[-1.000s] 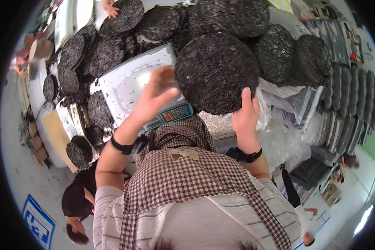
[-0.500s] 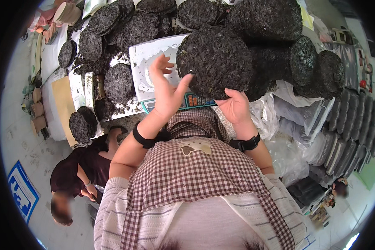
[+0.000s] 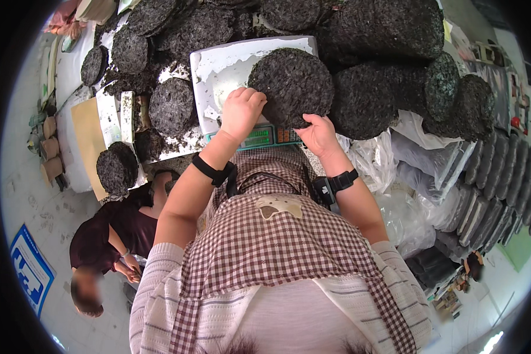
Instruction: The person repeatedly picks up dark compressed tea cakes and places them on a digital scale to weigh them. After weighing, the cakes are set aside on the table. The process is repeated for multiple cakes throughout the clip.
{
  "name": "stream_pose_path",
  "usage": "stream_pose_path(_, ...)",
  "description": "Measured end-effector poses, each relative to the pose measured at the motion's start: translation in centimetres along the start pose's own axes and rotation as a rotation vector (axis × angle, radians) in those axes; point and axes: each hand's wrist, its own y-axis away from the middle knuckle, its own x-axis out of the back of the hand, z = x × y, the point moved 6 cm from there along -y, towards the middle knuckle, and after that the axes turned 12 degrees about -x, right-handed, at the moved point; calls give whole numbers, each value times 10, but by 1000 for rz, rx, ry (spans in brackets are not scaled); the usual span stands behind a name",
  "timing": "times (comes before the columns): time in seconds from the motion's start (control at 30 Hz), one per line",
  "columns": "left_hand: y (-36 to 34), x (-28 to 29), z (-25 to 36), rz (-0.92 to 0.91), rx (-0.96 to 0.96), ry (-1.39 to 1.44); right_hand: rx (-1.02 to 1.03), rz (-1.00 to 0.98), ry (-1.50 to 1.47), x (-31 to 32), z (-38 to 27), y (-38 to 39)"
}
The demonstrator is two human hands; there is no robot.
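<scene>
A round, dark disc of dried seaweed (image 3: 292,85) is held tilted over the right part of a digital scale (image 3: 218,65) with a pale, worn top. My left hand (image 3: 240,111) has its fingers curled at the disc's left edge, and part of the grip is hidden. At the lower right edge, my right hand (image 3: 320,134) pinches the disc between thumb and fingers. Below my hands show the scale's lit green display (image 3: 258,137) and its orange and grey keys. A stack of similar seaweed discs (image 3: 363,100) lies on its side just right of the held one.
Heaped seaweed discs (image 3: 197,32) and loose crumbs cover the table's far side. A small stack (image 3: 117,169) sits at the left corner by brown cardboard (image 3: 88,147). Clear plastic bags (image 3: 404,218) and packed dark rolls (image 3: 489,171) stand right. A person (image 3: 115,242) sits lower left.
The disc has come away from the stack on the right and moved left over the scale. My left hand, spread before, has curled at its edge. The scale's display now shows.
</scene>
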Motion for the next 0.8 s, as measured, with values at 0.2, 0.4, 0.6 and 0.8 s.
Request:
stream_pose_path(0.2, -33, 5, -24, -39, 113, 182, 3, 13, 3, -2, -1, -1)
stream_pose_path(0.4, -105, -9, -31, 24, 115, 286, 44, -23, 1, 1, 2, 0)
stream_pose_path(0.6, -119, -49, -38, -222, -64, 47, 6, 49, 4, 5, 3, 0)
stream_pose_path(0.8, -132, -70, -27, -542, -403, -282, 15, 61, 47, 0, 6, 3)
